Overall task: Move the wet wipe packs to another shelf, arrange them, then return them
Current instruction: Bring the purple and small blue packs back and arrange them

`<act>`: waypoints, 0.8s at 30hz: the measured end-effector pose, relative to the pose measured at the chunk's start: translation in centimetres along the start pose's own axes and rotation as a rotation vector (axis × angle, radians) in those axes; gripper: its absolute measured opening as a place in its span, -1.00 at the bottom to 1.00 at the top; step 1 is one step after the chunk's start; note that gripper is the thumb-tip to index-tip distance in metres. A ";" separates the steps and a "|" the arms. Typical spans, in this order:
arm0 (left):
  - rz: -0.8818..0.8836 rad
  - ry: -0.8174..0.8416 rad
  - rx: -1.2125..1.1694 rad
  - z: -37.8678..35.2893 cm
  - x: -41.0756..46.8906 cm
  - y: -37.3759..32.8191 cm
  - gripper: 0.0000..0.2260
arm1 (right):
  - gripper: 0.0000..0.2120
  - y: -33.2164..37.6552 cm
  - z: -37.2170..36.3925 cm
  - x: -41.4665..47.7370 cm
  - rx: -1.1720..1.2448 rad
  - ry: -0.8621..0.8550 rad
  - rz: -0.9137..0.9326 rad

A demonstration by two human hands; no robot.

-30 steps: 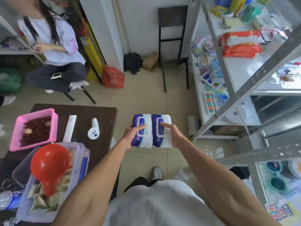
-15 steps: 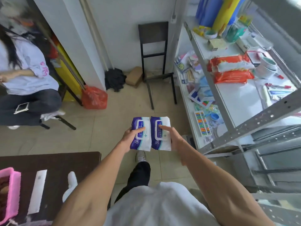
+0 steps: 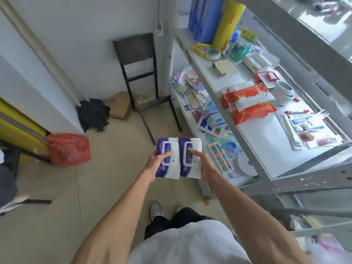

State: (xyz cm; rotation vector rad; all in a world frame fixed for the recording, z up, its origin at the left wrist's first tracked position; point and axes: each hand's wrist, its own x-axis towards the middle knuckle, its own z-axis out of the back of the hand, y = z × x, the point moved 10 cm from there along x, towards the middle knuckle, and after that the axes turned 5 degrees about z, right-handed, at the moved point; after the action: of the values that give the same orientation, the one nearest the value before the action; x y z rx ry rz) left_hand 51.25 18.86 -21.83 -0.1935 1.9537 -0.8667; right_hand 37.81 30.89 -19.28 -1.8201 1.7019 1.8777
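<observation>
I hold two purple-and-white wet wipe packs side by side over the floor, at waist height. My left hand (image 3: 155, 161) grips the left wet wipe pack (image 3: 168, 164) from its left edge, thumb on top. My right hand (image 3: 202, 161) grips the right wet wipe pack (image 3: 187, 170) from its right edge, fingers across the flap. The packs touch along their inner edges. To the right stands a white metal shelf (image 3: 255, 141), where several red-and-white wipe packs (image 3: 247, 103) lie stacked.
Stationery, toothbrushes and boxes cover the shelf board; a lower board (image 3: 236, 180) holds an abacus and paper plates. A black chair (image 3: 141, 79) stands by the wall, with a red bag (image 3: 69, 148), a black cloth and a cardboard box on the floor.
My view has swung right and up: the dark table and the seated person have left the view, and the shelf now fills the right side. Both hands keep the packs.
</observation>
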 end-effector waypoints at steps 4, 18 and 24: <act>0.045 0.107 0.121 -5.6 3.7 -3.2 -0.72 | -0.66 3.4 3.9 1.2 0.109 -0.109 0.059; 0.015 0.464 0.709 -34.5 13.0 -8.1 -0.68 | -0.17 11.5 26.7 -0.6 0.403 -0.820 0.369; -0.235 0.417 1.153 -43.1 14.2 -8.6 -0.34 | -0.34 14.2 31.6 -3.8 0.409 -1.036 0.439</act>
State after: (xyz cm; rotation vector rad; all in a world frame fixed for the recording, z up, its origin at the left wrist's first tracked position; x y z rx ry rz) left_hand 6.56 27.13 -13.73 0.4794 1.4869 -2.1622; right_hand 8.02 48.64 -16.17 -0.1994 1.8437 1.8363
